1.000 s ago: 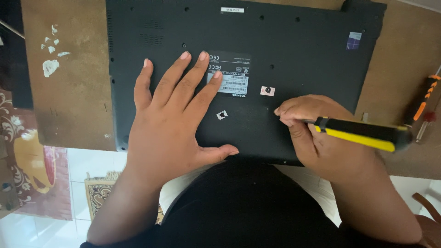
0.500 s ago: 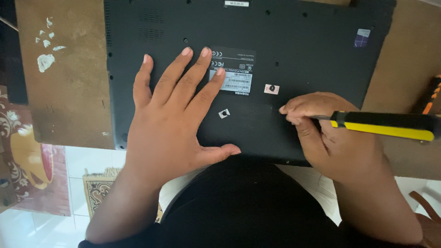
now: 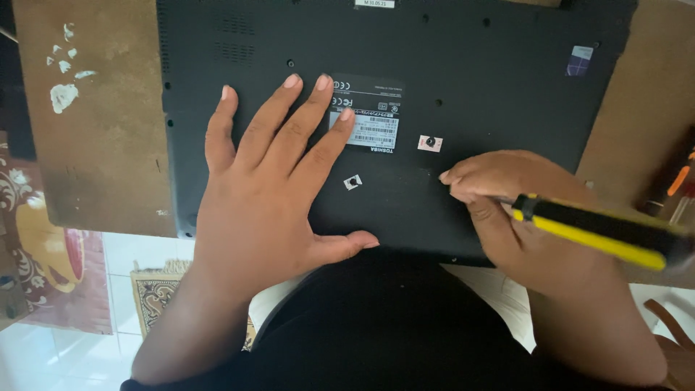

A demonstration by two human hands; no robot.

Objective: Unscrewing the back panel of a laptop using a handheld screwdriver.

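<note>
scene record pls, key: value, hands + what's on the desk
left hand: left hand flat, fingers spread, palm down on the laptop base
right hand: right hand gripping the screwdriver, fingertips bunched on the laptop base
tool: screwdriver with a black and yellow handle; tip hidden by the fingers
workpiece: black laptop base, underside up, on the brown desk
small parts: two small white squares with dark centres on the laptop base
far right: orange and black tool, blurred
</note>
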